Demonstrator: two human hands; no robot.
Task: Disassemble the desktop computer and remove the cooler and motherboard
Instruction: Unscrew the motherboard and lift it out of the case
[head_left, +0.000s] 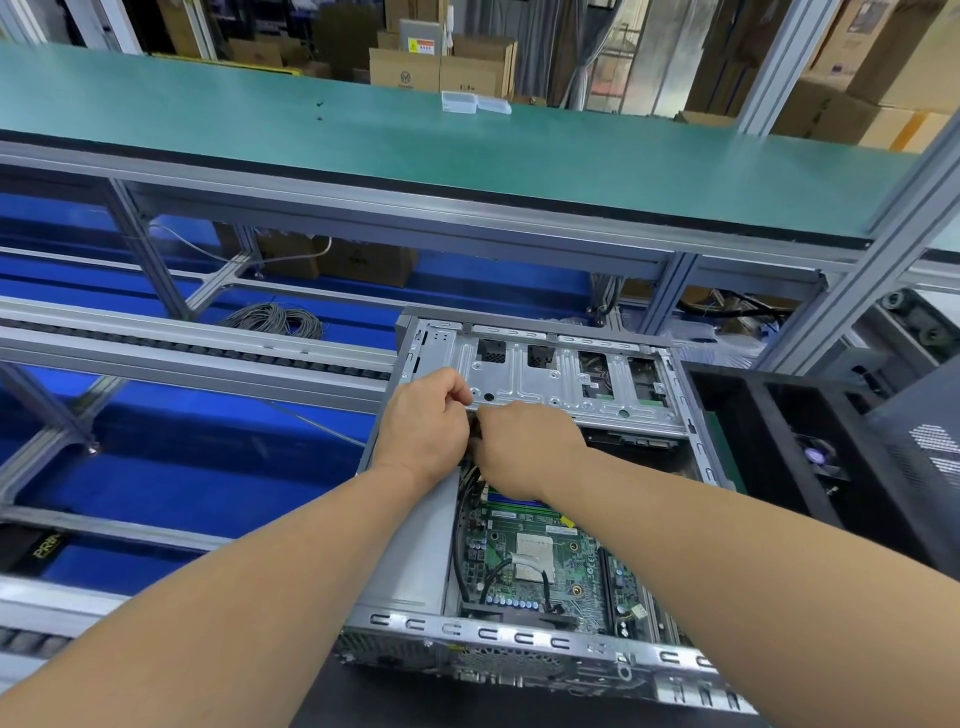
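grey sheet-metal desktop computer case (519, 636) lies open at 5 o'clock of my view, with its green motherboard (540, 561) bare in the bottom and a silver perforated drive cage (550, 382) spanning the far end at 12 o'clock of the board. my left hand (428, 421) and my right hand (522, 449) meet at the cage's near left edge, fingers curled, touching each other; what they pinch there i cannot tell.

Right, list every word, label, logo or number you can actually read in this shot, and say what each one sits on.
"PRIN": yellow letters, cut off, on the black object at the left edge.
Round logo with small print on the cardboard box beyond the green bench: too small to read.
Yellow and red warning sticker on the grey box behind it: blurred.
White print on the black panel at right: unreadable.
Markings on the motherboard: too small.
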